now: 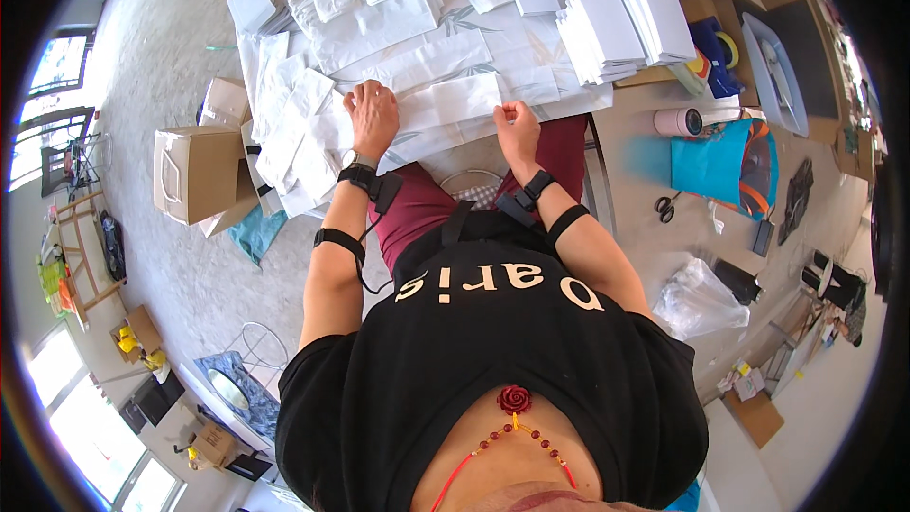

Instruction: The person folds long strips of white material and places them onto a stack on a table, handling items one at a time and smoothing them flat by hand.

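Observation:
A white flat rectangular piece (465,98), paper or a packet, lies near the table's front edge among translucent white plastic sleeves (431,62). My left hand (372,119) rests on the white material at its left end, palm down, fingers a little bent and apart. At the near right corner of the white piece, my right hand (518,136) has thumb and fingers pinched together on its edge. Loose white sleeves (294,133) are heaped left of my left hand. Farther back is a layered stack of white sleeves (365,14).
Stacks of white folded sheets (607,33) stand at the table's right. Cardboard boxes (197,175) sit on the floor at left. On the right are a pink cylinder (678,122), a blue bag (720,169), black scissors (666,209) and crumpled clear plastic (700,299).

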Action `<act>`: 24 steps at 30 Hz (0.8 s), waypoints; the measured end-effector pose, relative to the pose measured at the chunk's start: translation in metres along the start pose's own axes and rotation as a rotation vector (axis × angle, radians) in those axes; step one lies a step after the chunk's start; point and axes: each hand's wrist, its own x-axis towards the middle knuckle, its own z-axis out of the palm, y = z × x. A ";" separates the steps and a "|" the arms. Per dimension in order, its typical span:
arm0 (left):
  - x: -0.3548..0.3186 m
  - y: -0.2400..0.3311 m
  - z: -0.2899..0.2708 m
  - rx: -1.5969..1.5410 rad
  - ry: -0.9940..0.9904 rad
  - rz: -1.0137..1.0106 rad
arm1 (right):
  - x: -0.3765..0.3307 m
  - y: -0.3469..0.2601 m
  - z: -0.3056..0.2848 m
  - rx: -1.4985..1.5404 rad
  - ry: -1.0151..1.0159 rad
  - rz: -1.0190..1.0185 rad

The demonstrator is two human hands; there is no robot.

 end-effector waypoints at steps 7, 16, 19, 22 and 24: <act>0.004 0.000 -0.001 -0.021 -0.006 0.024 | 0.001 -0.002 -0.001 0.005 -0.002 0.021; 0.016 0.044 -0.029 -0.188 0.029 -0.054 | 0.002 -0.002 -0.024 0.029 0.073 0.098; 0.023 0.083 -0.027 -0.395 0.015 -0.007 | 0.014 0.027 -0.027 0.059 0.184 0.136; 0.023 0.122 -0.015 -0.665 -0.067 0.047 | 0.026 0.042 -0.026 0.125 0.232 0.248; 0.022 0.140 -0.008 -0.699 -0.105 -0.010 | 0.034 0.043 -0.026 0.135 0.225 0.318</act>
